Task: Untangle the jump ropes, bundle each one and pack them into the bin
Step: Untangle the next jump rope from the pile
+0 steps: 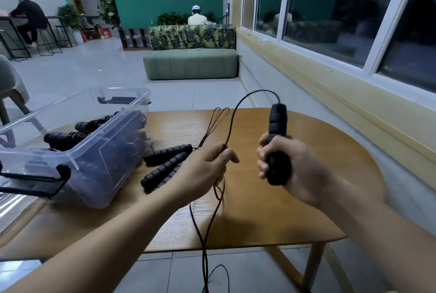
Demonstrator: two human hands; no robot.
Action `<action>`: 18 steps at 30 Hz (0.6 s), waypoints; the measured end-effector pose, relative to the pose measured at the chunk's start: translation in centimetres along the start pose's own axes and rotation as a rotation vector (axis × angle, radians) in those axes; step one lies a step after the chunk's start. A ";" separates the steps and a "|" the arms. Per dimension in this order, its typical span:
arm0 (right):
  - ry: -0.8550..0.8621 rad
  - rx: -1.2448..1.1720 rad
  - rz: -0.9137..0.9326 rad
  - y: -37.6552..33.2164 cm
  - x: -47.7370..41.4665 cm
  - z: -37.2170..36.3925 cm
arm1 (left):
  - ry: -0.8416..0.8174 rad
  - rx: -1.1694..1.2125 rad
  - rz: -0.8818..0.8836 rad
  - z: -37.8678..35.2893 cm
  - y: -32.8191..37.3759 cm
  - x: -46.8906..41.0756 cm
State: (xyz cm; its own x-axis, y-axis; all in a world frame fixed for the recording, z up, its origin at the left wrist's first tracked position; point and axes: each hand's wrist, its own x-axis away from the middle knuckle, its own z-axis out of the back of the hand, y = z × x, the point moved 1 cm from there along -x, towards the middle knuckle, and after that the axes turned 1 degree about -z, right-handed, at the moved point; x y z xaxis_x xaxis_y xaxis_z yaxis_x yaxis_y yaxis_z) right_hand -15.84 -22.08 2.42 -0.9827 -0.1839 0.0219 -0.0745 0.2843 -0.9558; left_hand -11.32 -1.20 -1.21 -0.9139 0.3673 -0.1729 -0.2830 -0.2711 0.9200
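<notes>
Entry: jump rope, partly gathered; held between both hands above the table, clear of its top.

Right hand: fingers curled tight round the lower half of the black foam handle; the handle stands near upright above the fist, which I judge keeps the cord's exit free of kinks; whether one handle or a pair lies in this fist cannot be told.

Cord: leaves the handle's top, arcs over, and drops leftward into the other grip.

Left hand: thumb and forefinger pinch several strands together, the other fingers loosely curled beneath; folded loops stand up above the pinch; slack strands hang below it, past the table edge toward the floor; the pinch probably fixes the fold length while slack is gathered.

Poses: both forearms reach forward from below; hands near each other but apart; right fingertips show on the handle's left side.

Bin: clear plastic, on the table left of the left-hand pinch; bundled ropes already inside; judged within easy reach for packing.

Loose handles: two, lying just left of the pinch, close beside the bin wall; probably another rope awaiting bundling.
</notes>
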 end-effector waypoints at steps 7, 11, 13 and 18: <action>0.116 0.282 -0.028 3.1 -0.5 -1.2 | -0.159 -0.440 -0.122 -1.9 0.4 0.9; 0.192 0.256 -0.025 2.6 -1.1 -0.5 | -0.234 -0.381 -0.067 -2.6 -0.3 1.2; 0.261 0.162 -0.025 1.5 -1.6 0.5 | -0.229 -0.343 -0.037 -2.3 -0.5 1.3; 0.449 -0.047 0.015 -0.9 -2.3 4.5 | -0.187 -0.359 -0.038 -0.8 -0.3 1.0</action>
State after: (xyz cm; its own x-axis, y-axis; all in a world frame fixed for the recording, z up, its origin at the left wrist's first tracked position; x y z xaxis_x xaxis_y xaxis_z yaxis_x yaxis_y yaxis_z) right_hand -12.76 -26.15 1.92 -0.9590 0.2442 0.1435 -0.0574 0.3283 -0.9428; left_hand -12.39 -1.45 -1.92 -0.8417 0.5292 -0.1072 -0.4292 -0.5352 0.7275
